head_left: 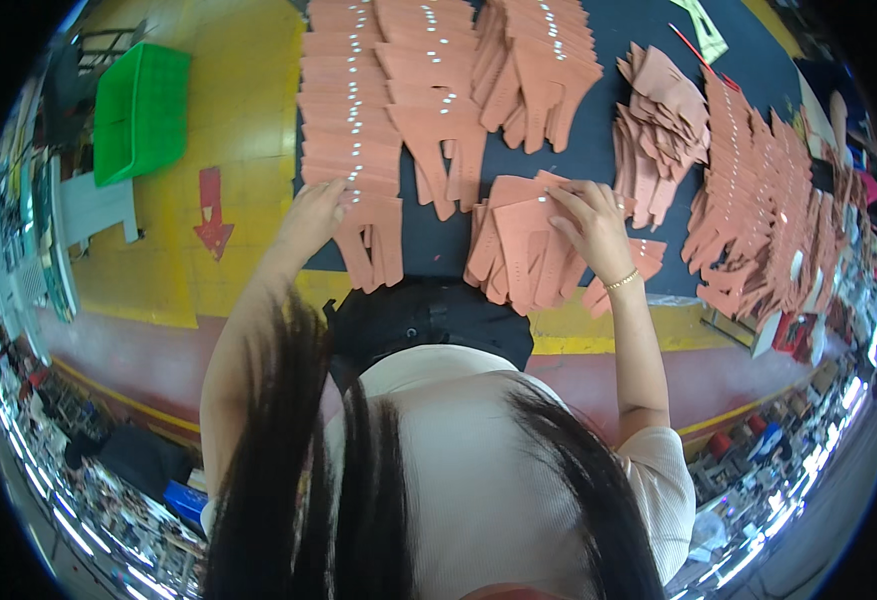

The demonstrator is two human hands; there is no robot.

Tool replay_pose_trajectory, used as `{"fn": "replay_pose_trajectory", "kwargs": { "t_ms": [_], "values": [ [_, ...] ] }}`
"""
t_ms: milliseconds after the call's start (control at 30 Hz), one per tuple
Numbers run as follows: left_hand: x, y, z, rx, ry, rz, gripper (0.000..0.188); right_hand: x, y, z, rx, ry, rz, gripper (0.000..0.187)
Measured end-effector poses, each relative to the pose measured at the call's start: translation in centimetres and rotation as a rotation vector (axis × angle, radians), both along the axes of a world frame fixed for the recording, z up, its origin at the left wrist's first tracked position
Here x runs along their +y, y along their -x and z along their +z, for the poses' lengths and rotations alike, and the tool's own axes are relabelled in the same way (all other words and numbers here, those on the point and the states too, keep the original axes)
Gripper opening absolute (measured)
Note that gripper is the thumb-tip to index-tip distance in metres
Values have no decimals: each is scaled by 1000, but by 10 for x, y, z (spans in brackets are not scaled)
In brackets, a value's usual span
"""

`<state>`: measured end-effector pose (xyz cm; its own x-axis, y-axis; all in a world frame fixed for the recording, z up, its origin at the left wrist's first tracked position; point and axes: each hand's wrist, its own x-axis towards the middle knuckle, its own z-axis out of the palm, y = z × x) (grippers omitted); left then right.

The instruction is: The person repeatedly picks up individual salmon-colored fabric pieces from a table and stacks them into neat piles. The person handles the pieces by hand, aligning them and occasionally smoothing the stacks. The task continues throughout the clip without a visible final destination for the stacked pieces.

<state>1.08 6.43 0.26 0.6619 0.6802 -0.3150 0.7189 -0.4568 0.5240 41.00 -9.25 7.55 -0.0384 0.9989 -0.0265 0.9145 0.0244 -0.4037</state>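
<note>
Our left hand (320,208), almost pinched, touches the left row of pink pieces (350,120). Our right hand (596,225), fingers apart, touches the near middle pile (524,245). We can't tell if either grips.

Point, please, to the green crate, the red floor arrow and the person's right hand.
Green crate (161,110): head view, on its wall.
Red floor arrow (211,213): head view, on its shaft.
Right hand (601,232): head view, on its back.
</note>
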Motion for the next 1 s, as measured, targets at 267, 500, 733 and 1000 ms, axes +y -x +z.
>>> {"fn": "replay_pose_trajectory", "kwargs": {
  "t_ms": [267, 500, 733, 1000],
  "values": [
    [1, -2, 0, -37, 33, 58, 28, -6, 7, -2, -87, -28, -36, 38],
    [2, -6, 5, 20, 57, 46, 28, -6, 9, -1, -95, -56, -57, 35],
    [6, -5, 1, 36, 71, 42, 24, -9, 13, -3, -99, -70, -94, 32],
    [6, -6, -1, 22, 82, 56, 27, -7, 11, 0, -31, 25, -114, 34]
  ]
}}
